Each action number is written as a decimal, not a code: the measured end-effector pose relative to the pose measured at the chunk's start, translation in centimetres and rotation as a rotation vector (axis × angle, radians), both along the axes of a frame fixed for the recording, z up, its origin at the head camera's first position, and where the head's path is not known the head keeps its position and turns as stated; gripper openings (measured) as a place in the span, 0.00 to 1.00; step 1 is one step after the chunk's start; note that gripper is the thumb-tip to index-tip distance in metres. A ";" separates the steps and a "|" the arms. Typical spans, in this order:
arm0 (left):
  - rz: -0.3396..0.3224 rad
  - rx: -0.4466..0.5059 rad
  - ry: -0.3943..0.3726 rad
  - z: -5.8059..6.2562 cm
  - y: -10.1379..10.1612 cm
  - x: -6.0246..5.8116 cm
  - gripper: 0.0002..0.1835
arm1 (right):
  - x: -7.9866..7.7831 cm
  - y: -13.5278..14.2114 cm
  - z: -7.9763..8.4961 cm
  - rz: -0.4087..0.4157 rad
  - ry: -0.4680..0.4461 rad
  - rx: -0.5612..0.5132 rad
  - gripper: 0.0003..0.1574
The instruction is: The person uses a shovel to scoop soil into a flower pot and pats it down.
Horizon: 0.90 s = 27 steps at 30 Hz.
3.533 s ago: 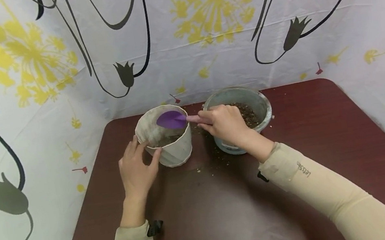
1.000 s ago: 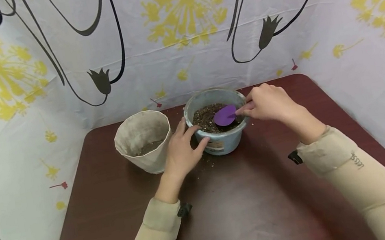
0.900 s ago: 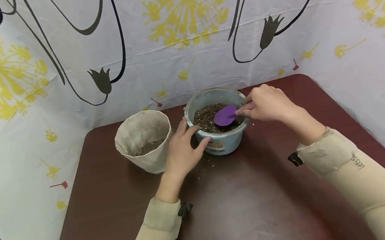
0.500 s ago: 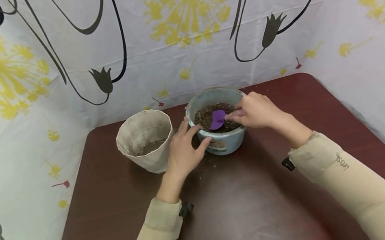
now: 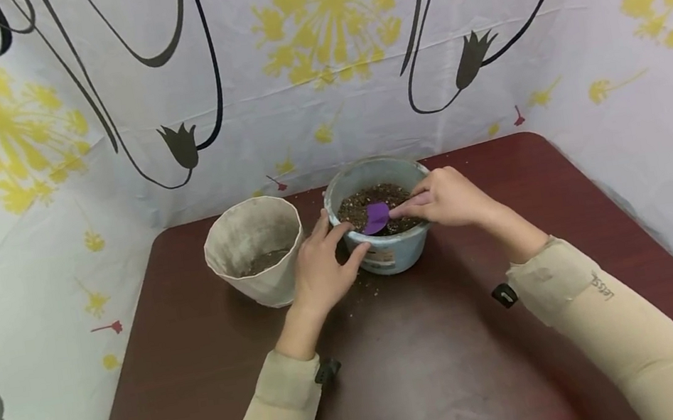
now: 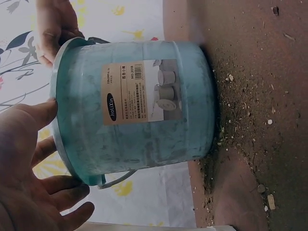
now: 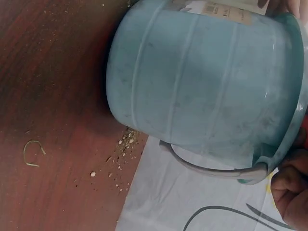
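A light blue bucket (image 5: 403, 252) holds dark, flecked soil (image 5: 389, 195). My left hand (image 5: 321, 269) holds its near left rim; in the left wrist view the thumb and some fingers (image 6: 67, 185) lie at the rim. My right hand (image 5: 454, 199) grips the pinkish handle of a small purple garden trowel (image 5: 378, 217) over the bucket's right side. The trowel's blade stands tilted in the soil, its lower edge hidden. To the left stands a white faceted plant pot (image 5: 258, 278) with a little soil at its bottom. In the right wrist view the right hand (image 7: 291, 187) is partly visible by the rim.
The dark red table (image 5: 436, 368) carries scattered soil crumbs (image 6: 236, 125) around the bucket's base. A thin bent strand (image 7: 31, 154) lies on it. The bucket's handle (image 7: 211, 168) hangs down at its side. A patterned cloth (image 5: 322, 104) hangs behind the table.
Earlier the trowel was over the white pot, with my left hand on that pot. Both hands have since moved right to the bucket, and the trowel's blade has turned and shifted left in the soil.
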<state>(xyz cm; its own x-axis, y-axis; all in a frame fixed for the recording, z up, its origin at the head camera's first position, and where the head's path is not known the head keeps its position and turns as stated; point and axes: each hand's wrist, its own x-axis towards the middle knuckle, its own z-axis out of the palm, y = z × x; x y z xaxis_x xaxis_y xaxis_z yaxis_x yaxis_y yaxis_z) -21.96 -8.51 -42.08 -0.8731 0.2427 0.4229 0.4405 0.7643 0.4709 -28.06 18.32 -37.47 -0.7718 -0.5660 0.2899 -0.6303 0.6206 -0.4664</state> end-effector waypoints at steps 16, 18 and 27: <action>0.012 -0.008 -0.025 -0.3 -0.1 0.3 0.26 | 1.2 2.2 -0.7 -0.189 -0.317 -0.279 0.12; 0.014 -0.011 -0.018 -0.4 -0.1 0.3 0.26 | 1.2 2.5 -0.8 -0.187 -0.323 -0.311 0.13; -0.005 0.016 0.000 -0.4 0.1 0.4 0.25 | 2.6 3.8 -1.1 -0.255 -0.333 -0.383 0.15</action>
